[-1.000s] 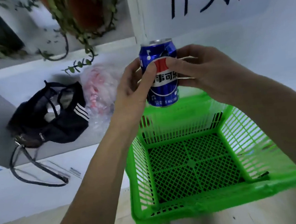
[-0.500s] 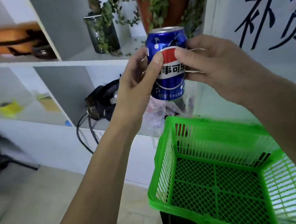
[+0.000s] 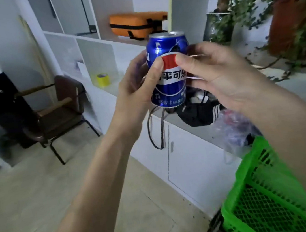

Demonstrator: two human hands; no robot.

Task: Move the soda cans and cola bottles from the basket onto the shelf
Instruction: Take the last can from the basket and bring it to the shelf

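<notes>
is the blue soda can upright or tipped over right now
Upright, leaning slightly: the blue soda can has its silver top up, held in the air between the left hand and right hand.

A white shelf [image 3: 128,48] carries an orange case [image 3: 137,26], a yellow tape roll [image 3: 103,80], potted plants [image 3: 216,27], a black bag [image 3: 199,113] and what seems crumpled clear plastic [image 3: 233,130]

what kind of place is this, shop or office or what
Probably an office or storeroom corner, not a real shop. White cubby shelves hold odd items: an orange case, a yellow tape roll and a black bag. A chair and potted plants stand nearby.
</notes>
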